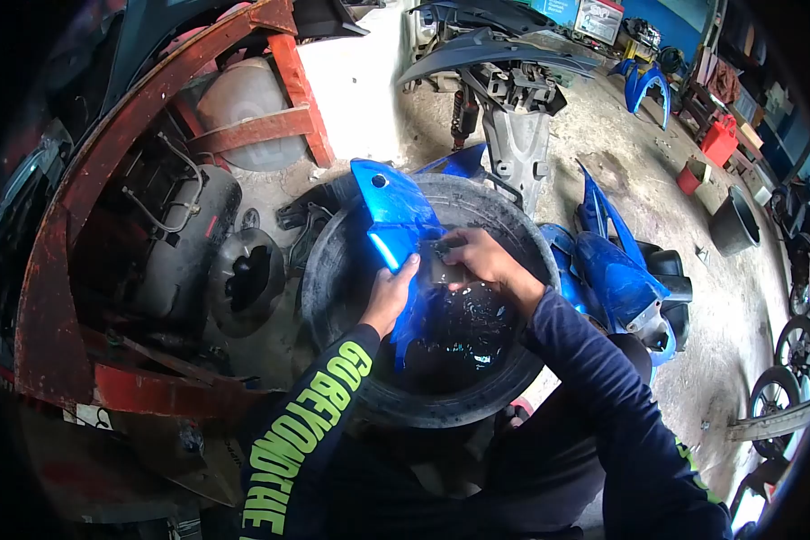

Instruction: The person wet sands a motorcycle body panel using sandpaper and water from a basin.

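Note:
My left hand [391,294] is closed around the lower edge of a glossy blue motorcycle fairing panel [398,202], tilted over a large black tub [322,270]. The panel has a round hole near its upper end. Pinched in my right hand [488,258] is a small greyish flat sheet [447,267] that looks like sandpaper, held against or just beside the panel's right side. Dark water [468,346] with shiny reflections lies in the tub below both hands. My fingers partly hide the sheet and the panel's middle.
More blue fairing parts [612,274] lie on the floor right of the tub. A stripped motorcycle body [517,135] stands behind it. To the left are a red metal frame [301,99], a grey tank [189,247] and a dark ring-shaped part [247,283]. A dark bucket [734,222] stands far right.

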Available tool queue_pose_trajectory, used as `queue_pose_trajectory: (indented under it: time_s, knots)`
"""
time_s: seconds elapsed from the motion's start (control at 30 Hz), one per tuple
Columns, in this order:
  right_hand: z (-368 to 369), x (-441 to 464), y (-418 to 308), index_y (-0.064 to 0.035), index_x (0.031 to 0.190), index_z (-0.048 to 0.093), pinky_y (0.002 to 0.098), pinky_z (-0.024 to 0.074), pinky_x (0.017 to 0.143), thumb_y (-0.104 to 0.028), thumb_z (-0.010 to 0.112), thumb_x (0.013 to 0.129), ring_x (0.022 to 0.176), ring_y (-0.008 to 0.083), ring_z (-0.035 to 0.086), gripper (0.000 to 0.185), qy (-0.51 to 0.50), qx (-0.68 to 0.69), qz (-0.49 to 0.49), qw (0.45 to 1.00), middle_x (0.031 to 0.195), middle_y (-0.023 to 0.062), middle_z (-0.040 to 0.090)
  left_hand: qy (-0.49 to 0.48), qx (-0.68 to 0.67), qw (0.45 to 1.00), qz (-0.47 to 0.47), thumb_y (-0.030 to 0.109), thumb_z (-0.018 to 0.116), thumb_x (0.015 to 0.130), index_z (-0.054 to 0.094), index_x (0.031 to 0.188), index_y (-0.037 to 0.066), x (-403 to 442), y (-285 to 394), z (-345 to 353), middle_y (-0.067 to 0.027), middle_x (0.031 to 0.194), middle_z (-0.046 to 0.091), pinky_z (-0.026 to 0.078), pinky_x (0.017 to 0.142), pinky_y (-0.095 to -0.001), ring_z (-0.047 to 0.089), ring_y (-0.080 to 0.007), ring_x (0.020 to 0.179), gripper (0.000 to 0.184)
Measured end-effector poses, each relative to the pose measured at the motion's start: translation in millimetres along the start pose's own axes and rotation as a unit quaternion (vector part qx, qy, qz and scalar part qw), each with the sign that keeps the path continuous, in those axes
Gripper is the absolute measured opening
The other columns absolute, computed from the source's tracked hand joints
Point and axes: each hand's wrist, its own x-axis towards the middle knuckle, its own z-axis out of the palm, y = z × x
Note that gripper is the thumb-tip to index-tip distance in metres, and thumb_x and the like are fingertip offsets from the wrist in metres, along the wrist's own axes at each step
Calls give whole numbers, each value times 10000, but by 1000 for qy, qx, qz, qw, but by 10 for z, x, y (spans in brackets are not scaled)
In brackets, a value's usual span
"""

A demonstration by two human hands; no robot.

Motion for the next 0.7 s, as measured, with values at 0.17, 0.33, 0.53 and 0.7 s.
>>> queue_pose_trajectory:
  time_s: [0.17,0.33,0.53,0.7]
  knots:
    - [205,-295,-330,-28,1268,609,360,635,587,2,606,896,853,257,706,374,48,-150,-139,978,1079,146,672,31,19,998,50,348,692,972,675,916,89,-122,170,-61,60,801,581,396,639,-281,473,-51,711,266]
    - [-276,-145,235,-50,1260,647,402,595,588,-49,601,829,728,284,747,434,115,-306,-151,933,1073,252,711,45,-30,998,41,314,696,971,689,967,63,-140,139,116,24,844,637,443,677,-289,544,-67,747,251]
    - [-342,-53,633,-44,1182,700,439,604,606,-47,571,789,725,359,747,414,63,-397,1,916,869,243,734,80,-34,994,71,264,691,975,698,1032,22,-146,147,179,-12,901,683,488,736,-298,600,-84,801,249]
    - [-465,322,1641,-59,1222,699,431,631,690,-60,556,823,836,346,751,425,45,-468,29,882,1059,237,729,35,-24,996,74,252,687,975,712,1043,14,-129,130,106,-13,876,691,491,718,-296,605,-90,774,248]
